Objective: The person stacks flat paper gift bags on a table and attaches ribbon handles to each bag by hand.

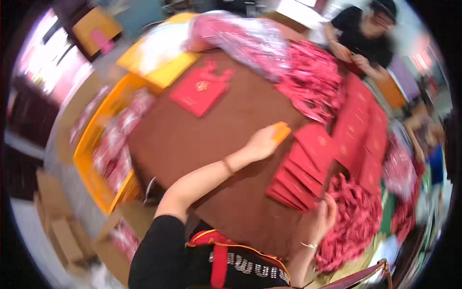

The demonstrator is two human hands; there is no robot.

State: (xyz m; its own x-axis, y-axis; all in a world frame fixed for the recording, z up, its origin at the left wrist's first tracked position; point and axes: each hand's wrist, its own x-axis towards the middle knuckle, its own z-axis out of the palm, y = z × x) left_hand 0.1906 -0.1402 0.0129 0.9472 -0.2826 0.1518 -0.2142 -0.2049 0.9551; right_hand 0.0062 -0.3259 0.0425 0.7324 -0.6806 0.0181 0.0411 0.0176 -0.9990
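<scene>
The stack of red bags (303,168) lies on the brown tabletop (216,130), ahead and to the right of the wearer's torso, fanned in overlapping layers; the fan runs lengthwise away from the wearer, its far end leaning rightward. Nearest is the right hand (325,219), just beside the stack's near right corner, its fingers loosely bent; I cannot tell whether they touch or pinch an edge there. Right of the stack's near end, past that hand, is a heap of red straps (344,221). The left hand (262,144) reaches to the left of the stack's far end, fingers together and pointing toward it, with an orange piece (280,133) at their tips; whether this is gripped or worn I cannot tell. So the stack lies between the two hands, to the right of the left one and to the left of the right one, and the right hand looks the nearer. Beyond the stack's right side, more red bags (358,125) lie in overlapping rows. Farther off, to the stack's far left, a single red bag (199,91) lies flat with its handles spread. Past the stack's far end are another strap heap (315,77) and a co-worker (375,45).
</scene>
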